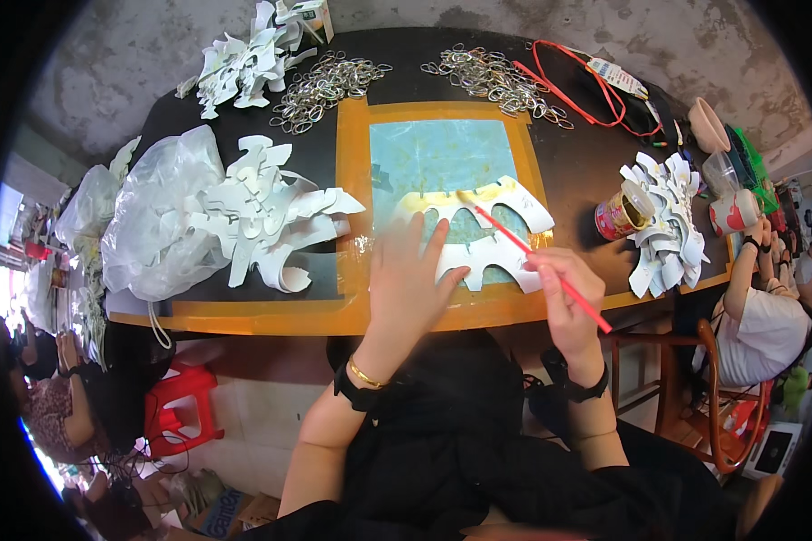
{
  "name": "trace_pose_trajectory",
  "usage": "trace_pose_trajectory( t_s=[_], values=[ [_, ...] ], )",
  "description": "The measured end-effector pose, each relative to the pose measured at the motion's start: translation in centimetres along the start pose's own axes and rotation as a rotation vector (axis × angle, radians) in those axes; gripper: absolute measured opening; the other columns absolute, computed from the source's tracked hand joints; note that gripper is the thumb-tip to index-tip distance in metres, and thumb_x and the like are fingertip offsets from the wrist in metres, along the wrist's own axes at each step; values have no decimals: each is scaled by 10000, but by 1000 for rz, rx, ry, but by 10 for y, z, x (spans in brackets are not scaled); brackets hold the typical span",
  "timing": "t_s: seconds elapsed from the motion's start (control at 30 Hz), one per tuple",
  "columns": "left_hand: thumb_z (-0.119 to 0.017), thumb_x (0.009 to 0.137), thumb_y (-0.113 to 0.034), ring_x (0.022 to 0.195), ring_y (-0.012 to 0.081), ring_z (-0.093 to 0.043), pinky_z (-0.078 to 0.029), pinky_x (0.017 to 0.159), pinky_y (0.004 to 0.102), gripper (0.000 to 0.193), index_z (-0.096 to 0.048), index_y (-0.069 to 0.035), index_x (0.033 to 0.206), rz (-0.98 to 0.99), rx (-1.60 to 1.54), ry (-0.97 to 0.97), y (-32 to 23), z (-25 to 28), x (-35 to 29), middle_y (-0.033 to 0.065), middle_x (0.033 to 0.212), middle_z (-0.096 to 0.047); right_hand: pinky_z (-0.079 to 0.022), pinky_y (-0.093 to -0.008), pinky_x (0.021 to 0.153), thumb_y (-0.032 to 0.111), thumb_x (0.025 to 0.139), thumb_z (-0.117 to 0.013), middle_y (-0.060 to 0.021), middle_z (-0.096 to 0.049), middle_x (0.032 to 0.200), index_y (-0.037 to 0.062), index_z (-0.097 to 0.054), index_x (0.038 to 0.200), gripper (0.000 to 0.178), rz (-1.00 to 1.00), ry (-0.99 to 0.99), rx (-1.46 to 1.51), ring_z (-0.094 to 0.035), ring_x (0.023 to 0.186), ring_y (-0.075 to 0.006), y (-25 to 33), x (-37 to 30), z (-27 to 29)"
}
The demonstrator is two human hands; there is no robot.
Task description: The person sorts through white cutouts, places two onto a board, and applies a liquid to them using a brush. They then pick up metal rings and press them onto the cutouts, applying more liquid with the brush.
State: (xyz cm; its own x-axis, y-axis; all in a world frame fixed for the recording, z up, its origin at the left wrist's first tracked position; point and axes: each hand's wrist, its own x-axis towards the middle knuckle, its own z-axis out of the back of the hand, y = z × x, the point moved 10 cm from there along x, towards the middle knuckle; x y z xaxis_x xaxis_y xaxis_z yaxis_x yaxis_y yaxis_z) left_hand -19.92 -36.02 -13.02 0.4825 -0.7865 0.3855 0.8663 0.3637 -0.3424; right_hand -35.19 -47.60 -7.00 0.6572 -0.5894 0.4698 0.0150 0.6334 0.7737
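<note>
A slim red-handled brush [564,286] is gripped in my right hand [568,293]. Its tip rests on the upper of two white curved cut-out pieces [525,206], which bears a yellowish, glue-like coating along much of its length. The second white cut-out piece [484,256] lies just nearer to me, and its surface looks plain. With fingers spread, my left hand [409,275] lies over the left ends of both pieces and hides them; it is slightly blurred. Both pieces lie on a pale blue sheet [442,153] edged with brown tape.
White cut-out pieces [262,212] spill from a plastic bag [167,216] at left. More white pieces [668,221] are heaped at right beside an open can [621,216]. Metal rings [329,90] and a red cord [541,68] lie at the back. A person [758,316] sits at right.
</note>
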Motion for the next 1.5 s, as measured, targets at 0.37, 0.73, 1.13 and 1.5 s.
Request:
trace_pose_trajectory(
  t_s=[0.37,0.73,1.13,1.5],
  values=[
    [-704,886,-431,1311,396,-430,-358,1080,526,586,-590,-130,1375,-3,-36,-5,-3,4,1,166,1412,-503,-517,-308,760,11,956,-582,-152,-706,928,-50,-665,949,104,-62,-88,-2,-670,826,-228,-16,-8,28],
    [-684,902,-347,1310,336,-461,-342,1089,514,559,-568,-29,1347,-144,-2,25,-51,-37,17,100,1405,-536,-528,-338,798,-13,927,-589,-168,-685,998,-34,-671,1024,128,61,53,-72,-675,883,-289,-1,-8,19],
    [-674,908,-373,1308,367,-476,-370,1088,524,608,-537,-13,1378,-126,-85,9,-50,-40,15,160,1412,-530,-519,-329,792,-41,917,-562,-181,-672,1013,-44,-684,1033,168,68,91,-122,-668,890,-281,9,-4,28],
    [-725,882,-289,1262,435,-494,-397,1081,528,520,-603,1,1295,-113,-190,-9,-50,-32,16,238,1314,-546,-521,-315,763,-8,943,-548,-158,-685,957,-53,-689,1012,163,-30,104,82,-664,837,-229,-8,3,22]
  ],
)
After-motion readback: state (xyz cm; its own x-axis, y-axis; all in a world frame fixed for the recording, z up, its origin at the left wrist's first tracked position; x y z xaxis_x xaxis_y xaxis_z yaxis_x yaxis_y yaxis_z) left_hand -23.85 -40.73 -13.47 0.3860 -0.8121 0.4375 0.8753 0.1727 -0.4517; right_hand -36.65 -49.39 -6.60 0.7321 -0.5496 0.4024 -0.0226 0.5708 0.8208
